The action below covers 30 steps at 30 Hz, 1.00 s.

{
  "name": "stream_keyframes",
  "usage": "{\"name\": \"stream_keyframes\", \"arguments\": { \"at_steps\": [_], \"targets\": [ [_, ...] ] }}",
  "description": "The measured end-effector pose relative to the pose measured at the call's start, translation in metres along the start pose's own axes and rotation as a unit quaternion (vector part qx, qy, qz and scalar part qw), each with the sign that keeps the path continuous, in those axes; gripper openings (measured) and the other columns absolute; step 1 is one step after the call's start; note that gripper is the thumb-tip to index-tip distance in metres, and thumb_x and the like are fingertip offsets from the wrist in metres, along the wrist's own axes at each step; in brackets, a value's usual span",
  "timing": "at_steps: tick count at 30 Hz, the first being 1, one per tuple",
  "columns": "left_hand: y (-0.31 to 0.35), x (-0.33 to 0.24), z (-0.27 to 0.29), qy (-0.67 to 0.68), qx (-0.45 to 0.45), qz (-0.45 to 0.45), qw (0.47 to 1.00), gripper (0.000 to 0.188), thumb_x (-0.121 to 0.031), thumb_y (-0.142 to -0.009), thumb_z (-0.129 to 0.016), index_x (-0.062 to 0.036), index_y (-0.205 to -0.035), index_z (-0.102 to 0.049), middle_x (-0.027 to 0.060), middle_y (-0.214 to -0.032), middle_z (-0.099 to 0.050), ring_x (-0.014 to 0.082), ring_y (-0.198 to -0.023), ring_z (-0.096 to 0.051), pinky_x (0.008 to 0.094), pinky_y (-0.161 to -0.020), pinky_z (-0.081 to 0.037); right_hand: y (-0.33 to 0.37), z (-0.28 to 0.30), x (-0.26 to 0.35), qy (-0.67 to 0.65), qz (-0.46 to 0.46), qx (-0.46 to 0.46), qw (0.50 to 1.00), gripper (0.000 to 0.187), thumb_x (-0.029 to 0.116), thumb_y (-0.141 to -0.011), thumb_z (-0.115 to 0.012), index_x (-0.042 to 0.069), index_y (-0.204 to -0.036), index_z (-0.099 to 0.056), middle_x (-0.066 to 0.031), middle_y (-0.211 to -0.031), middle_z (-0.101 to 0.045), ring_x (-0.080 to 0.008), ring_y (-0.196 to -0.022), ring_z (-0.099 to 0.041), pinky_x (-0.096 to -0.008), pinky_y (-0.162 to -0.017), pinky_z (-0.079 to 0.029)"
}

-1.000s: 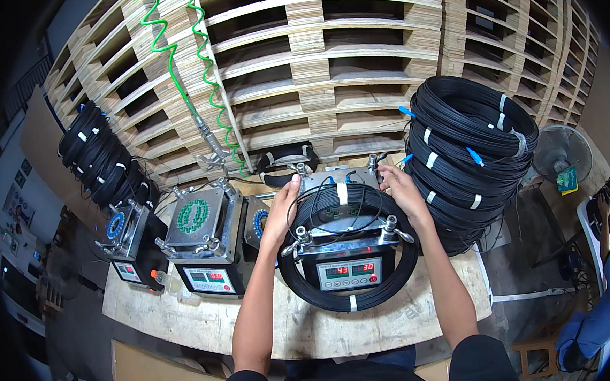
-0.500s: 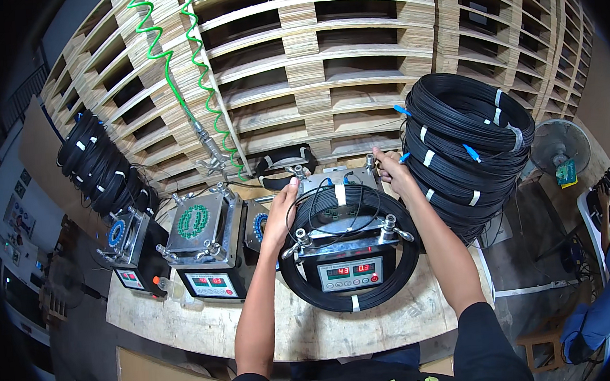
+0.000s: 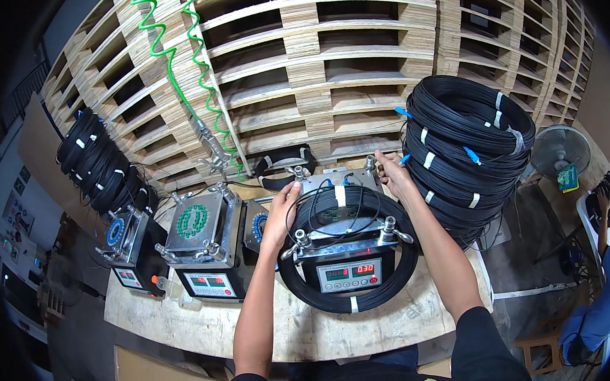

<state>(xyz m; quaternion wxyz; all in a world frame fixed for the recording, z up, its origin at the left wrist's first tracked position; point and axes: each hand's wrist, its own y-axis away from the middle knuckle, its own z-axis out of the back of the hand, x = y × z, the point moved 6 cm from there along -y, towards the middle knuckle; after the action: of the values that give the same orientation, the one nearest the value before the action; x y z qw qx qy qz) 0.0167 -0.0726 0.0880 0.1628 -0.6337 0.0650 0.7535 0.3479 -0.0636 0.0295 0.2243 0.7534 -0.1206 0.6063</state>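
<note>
1 blk coil (image 3: 333,305); L hand (image 3: 278,214), R hand (image 3: 397,174) by rear knobs (image 3: 370,163)

Btwn L hand (image 3: 277,216) / R hand (image 3: 397,174) fingers: machine (image 3: 351,275) part. hidden by blk coil (image 3: 329,304). At L fingertips: knob (image 3: 299,172), contact unclear. Up-left of fingers: grn hose (image 3: 182,100) cut by top edge. Far R: co-worker's hand (image 3: 604,201), grip indistinct.

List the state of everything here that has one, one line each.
Left hand: at the rear left knob
Right hand: at the rear right knob
Front display: lit, red digits
Near cable coil: banded, loop framing that display
Middle display: lit
Leftmost display: lit
Right coil stack: piled, banded
Green hoses: hanging, coiled
Fan: spinning or not, unclear
</note>
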Motion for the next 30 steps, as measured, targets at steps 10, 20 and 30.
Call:
{"name": "stream_keyframes", "arguments": {
  "at_steps": [10, 20, 30],
  "targets": [
    [0.008, 0.001, 0.018, -0.011, -0.023, -0.01, 1.0, 0.06, -0.044, -0.102, -0.056, 0.0037, -0.138, -0.056, 0.0113, -0.118, -0.067, 0.0148, -0.105, -0.057, 0.0245, -0.095, -0.042, 0.036, -0.032, 0.019, 0.066, 0.078, 0.037, 0.994, 0.062, 0.04, -0.093, -0.072, -0.001, -0.135, -0.051, -0.0067, -0.09, -0.06, -0.0144, -0.075, -0.056, -0.0285, -0.068, -0.05],
    [0.003, -0.002, 0.003, 0.036, -0.013, -0.004, 0.999, 0.057, -0.036, -0.102, -0.06, 0.0023, -0.142, -0.05, 0.0134, -0.119, -0.064, 0.017, -0.105, -0.06, 0.0295, -0.093, -0.048, 0.012, -0.054, 0.037, 0.276, 0.221, 0.153, 0.923, 0.036, 0.017, -0.092, -0.052, 0.005, -0.118, -0.074, -0.0076, -0.101, -0.073, -0.0153, -0.089, -0.062, -0.0281, -0.082, -0.049],
    [-0.051, 0.018, 0.029, 0.001, -0.11, 0.024, 0.994, 0.063, -0.032, -0.097, -0.068, -0.0013, -0.147, -0.044, 0.0102, -0.106, -0.068, 0.0139, -0.082, -0.06, 0.0293, -0.065, -0.05, 0.053, -0.052, 0.059, 0.357, 0.32, 0.212, 0.852, 0.048, 0.007, -0.088, -0.047, 0.006, -0.132, -0.065, -0.0175, -0.137, -0.063, -0.0281, -0.131, -0.056, -0.0353, -0.111, -0.04]
  ]
}}
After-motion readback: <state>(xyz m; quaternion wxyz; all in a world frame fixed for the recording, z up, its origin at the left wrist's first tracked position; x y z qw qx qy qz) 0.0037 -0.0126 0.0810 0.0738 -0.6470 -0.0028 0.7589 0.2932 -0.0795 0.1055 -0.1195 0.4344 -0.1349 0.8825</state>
